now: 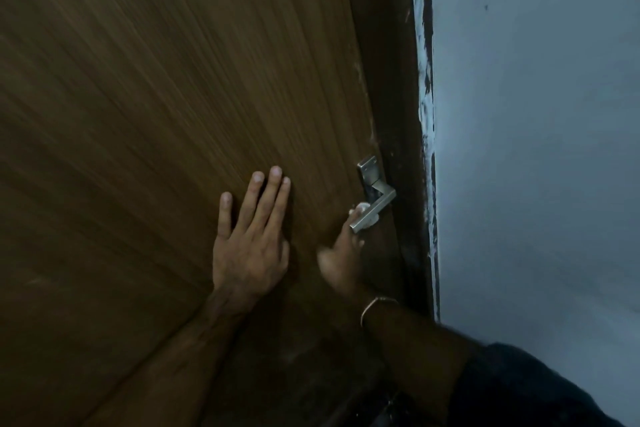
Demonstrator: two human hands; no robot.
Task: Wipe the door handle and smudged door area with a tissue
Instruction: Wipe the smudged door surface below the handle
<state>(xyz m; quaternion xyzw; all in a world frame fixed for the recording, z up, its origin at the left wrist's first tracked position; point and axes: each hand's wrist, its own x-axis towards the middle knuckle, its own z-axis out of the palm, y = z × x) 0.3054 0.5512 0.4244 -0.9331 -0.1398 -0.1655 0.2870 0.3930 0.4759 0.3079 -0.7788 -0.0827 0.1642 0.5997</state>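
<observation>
Close by the dark frame (398,114), lever handle (375,208) near the door (156,97) edge, right hand (341,260) pinching tissue (362,209) against it, left hand (251,236) flat, fingers straight, pale wall (536,149) beyond.

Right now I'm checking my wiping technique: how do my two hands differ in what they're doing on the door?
The left hand lies flat on the door with fingers straight; the right hand pinches a tissue against the handle. The left hand looks sharp, the right hand blurred. The right wrist wears a bangle; the left is bare. Both touch the door side.
</observation>
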